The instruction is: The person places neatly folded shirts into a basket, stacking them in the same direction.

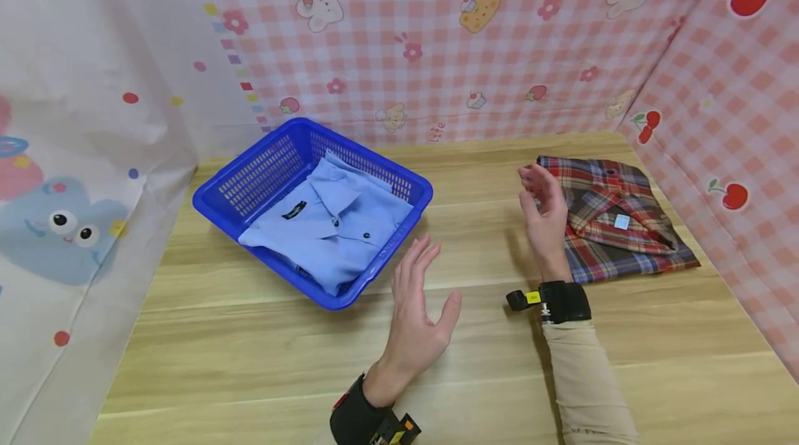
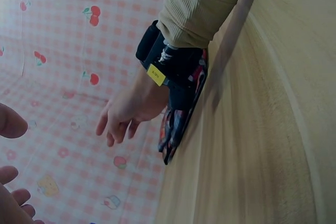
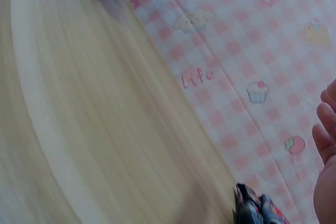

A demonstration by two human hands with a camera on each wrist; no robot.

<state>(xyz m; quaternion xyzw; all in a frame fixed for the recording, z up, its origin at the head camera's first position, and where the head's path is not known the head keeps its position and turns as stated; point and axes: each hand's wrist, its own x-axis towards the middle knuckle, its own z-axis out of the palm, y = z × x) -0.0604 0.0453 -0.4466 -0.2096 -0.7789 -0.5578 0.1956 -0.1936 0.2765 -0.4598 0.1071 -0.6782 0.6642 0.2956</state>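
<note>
My left hand [image 1: 417, 320] hovers over the table just right of the blue basket, fingers extended and thumb spread, holding nothing. A folded light blue shirt [image 1: 337, 216] lies in the blue plastic basket [image 1: 250, 185], its collar and dark label facing up. On the right, my right hand [image 1: 546, 220] is raised beside the left edge of a folded plaid shirt [image 1: 618, 216], its fingers loosely bent and holding nothing. In the left wrist view this right hand [image 2: 128, 108] hangs above the table, with part of the plaid shirt [image 2: 173, 124] behind it.
The wood-grain table [image 1: 250, 355] runs back to a pink checkered cloth wall [image 1: 387, 22]. Another checkered wall [image 1: 743, 133] closes the right side, and a white printed sheet [image 1: 75, 119] hangs on the left. Each wrist wears a black strap with a small camera.
</note>
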